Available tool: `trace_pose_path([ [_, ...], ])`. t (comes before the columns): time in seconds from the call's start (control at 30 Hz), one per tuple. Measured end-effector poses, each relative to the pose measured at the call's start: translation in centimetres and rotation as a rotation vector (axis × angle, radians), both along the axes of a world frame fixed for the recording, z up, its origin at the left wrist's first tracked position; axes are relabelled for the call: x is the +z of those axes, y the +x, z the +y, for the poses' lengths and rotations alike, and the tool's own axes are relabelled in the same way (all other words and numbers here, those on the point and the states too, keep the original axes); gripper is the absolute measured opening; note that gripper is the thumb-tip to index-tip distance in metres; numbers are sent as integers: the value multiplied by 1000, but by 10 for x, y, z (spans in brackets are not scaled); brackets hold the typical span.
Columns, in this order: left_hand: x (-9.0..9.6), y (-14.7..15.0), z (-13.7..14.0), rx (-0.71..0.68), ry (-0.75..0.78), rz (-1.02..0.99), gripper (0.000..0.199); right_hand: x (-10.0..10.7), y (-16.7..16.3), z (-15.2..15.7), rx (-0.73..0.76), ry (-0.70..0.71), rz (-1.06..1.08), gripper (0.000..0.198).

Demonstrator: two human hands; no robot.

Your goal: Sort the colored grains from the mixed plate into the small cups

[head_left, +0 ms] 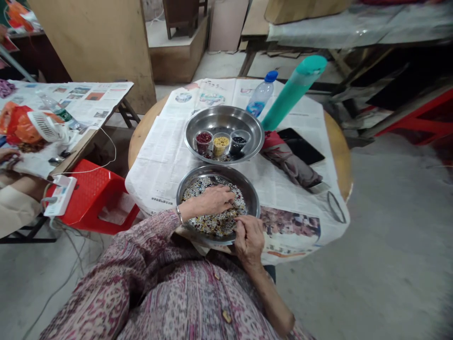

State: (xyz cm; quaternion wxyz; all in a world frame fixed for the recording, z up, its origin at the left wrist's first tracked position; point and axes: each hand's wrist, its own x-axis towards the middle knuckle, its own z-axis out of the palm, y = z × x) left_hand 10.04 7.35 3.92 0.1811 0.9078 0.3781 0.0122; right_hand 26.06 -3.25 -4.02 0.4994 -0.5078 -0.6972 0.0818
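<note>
Low in the middle of the frame, a steel bowl [252, 198] of mixed beads [215, 222] is sitting on the newspaper-covered round table [336, 141], close to your body. You are laying your left hand [212, 200] flat across the beads, fingers loosely spread and touching them, closing on nothing. You are resting your right hand [248, 236] on the bowl's near rim, its fingertips pressed together at the edge of the beads; whether a bead is pinched between them I cannot tell.

Just above, toward the centre of the frame, a second steel bowl [226, 118] is holding three small cups side by side: a red-filled cup [203, 139] on the left, a yellow-filled cup [221, 141] in the middle, a dark-filled cup [239, 140] on the right. Up and to the right, a clear bottle with a blue cap [261, 97] is standing beside a teal flask [293, 92]. A folded umbrella [290, 163] is lying right of the bowls. At the left edge, a red plastic stool [92, 196] is standing beside another paper-covered table [81, 101].
</note>
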Motion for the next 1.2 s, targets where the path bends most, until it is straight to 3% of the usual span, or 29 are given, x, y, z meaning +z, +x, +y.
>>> trace_pose_path([
  [0.13,9,-20,-22,5,-123,-67,13,0,0,0,2,17,2,16],
  [0.27,17,-39,-46,-34,-137,-101,14,0,0,0,-2,7,3,17],
  [0.47,8,-36,-59,-158,-109,-11,15,0,0,0,-5,17,4,16],
  [0.67,8,-26,-49,44,69,96,25,1,0,0,-1,5,-4,16],
  [0.77,15,-28,-40,181,140,127,19,0,1,-1,7,5,1,16],
  [0.93,15,-28,-23,328,119,114,68,1,0,-1,6,-1,12,16],
  [1.0,9,-24,-18,286,64,77,59,1,0,-1,2,-5,17,16],
  [1.1,1,-15,-12,169,7,9,25,1,0,-1,2,-8,18,17],
  [1.2,0,-9,-11,111,-39,-20,20,1,0,-1,1,-14,16,17],
])
